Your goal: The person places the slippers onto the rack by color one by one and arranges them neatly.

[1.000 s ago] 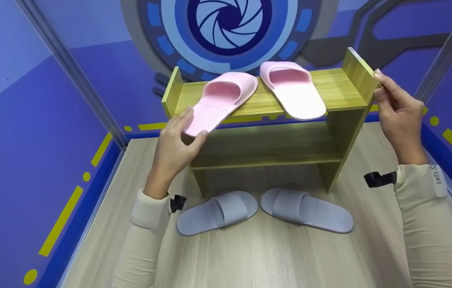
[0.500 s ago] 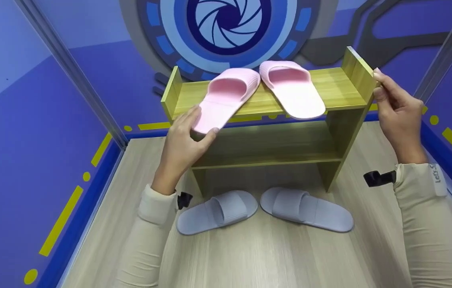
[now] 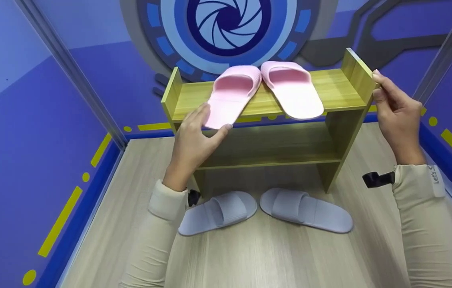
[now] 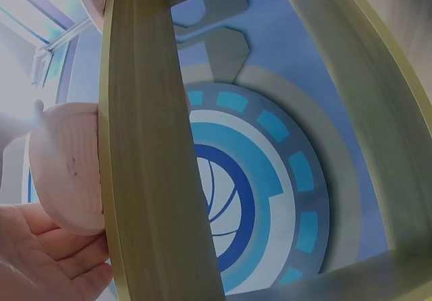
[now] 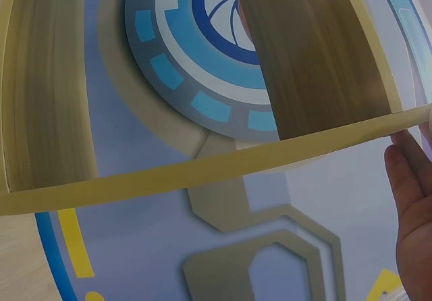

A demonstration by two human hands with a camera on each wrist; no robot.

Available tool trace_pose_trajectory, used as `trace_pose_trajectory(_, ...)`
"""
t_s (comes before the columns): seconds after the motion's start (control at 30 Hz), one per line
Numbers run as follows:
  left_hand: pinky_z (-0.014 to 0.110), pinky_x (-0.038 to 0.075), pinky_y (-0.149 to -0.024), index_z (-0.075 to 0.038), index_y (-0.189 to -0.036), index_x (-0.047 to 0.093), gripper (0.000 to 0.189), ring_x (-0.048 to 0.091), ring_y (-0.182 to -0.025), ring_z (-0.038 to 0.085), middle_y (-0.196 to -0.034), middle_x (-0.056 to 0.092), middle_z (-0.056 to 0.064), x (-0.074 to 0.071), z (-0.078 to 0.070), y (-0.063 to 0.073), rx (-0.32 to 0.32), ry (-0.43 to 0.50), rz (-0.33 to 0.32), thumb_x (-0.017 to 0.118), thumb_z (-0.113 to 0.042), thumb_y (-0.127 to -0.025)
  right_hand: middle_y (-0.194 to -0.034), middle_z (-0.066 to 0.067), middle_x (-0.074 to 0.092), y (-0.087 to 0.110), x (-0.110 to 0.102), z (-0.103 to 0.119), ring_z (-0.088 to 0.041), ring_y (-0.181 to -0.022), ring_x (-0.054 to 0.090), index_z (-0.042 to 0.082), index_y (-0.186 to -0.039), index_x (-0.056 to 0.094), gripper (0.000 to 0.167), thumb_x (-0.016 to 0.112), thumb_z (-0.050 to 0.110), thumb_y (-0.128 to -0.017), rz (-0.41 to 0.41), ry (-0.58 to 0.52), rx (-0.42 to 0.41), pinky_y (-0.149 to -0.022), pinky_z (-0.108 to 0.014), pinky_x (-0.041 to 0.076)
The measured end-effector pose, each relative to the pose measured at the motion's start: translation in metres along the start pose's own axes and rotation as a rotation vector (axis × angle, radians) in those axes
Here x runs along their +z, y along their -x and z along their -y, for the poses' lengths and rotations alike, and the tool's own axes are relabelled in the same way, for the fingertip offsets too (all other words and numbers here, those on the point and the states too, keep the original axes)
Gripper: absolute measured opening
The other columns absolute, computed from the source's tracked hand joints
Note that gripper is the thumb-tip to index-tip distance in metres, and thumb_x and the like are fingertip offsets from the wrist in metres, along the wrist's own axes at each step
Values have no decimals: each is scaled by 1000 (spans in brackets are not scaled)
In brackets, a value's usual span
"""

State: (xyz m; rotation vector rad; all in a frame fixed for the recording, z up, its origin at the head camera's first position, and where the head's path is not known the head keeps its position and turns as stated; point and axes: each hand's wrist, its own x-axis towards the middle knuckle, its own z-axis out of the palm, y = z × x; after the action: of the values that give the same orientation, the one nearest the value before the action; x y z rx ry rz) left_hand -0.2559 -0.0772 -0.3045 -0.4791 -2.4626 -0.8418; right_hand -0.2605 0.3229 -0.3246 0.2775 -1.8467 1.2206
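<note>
In the head view my left hand [image 3: 194, 141] holds the heel end of a pink slide slipper [image 3: 226, 110], fingers along its left edge and thumb at its right. That slipper's toe lies on the top shelf of a wooden shoe rack [image 3: 331, 86], its heel jutting past the front edge. The left wrist view shows the slipper's underside [image 4: 71, 169] between thumb and fingers. A second pink slipper [image 3: 299, 96] lies just right of it, toes close together. My right hand [image 3: 401, 116] pinches the front edge of the rack's right side panel [image 3: 357, 74].
A pair of grey slippers, the left one [image 3: 224, 212] and the right one [image 3: 305, 210], lies on the wood-look floor [image 3: 265, 260] before the rack, toes turned inward. The rack has a lower shelf [image 3: 273, 144]. Blue patterned walls [image 3: 30, 132] stand behind and at both sides.
My left hand has moved to the right and slightly away, swinging the left pink slipper's heel inward and bringing its toe next to the other's. My right hand stays on the side panel.
</note>
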Motion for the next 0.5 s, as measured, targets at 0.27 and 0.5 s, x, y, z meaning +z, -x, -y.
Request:
trace_pose_trajectory(0.27,41,38,-112,1,-136,52,72,47,-133,32,-142,51,15,9,-7,-4,34,2,-1,69,-47,-84,-130,-8,61,0,0,-2,4,-100,64,10,-126,63,34,57,3,-93,-3,22,5,-77,-6,49)
trace_pose_trajectory(0.5,41,40,-110,2,-134,54,66,49,-131,32,-141,52,16,14,-10,-5,69,18,-7,69,-40,-85,-133,-9,60,2,0,12,3,-103,64,11,-128,62,35,57,4,-94,10,26,50,-83,-7,49)
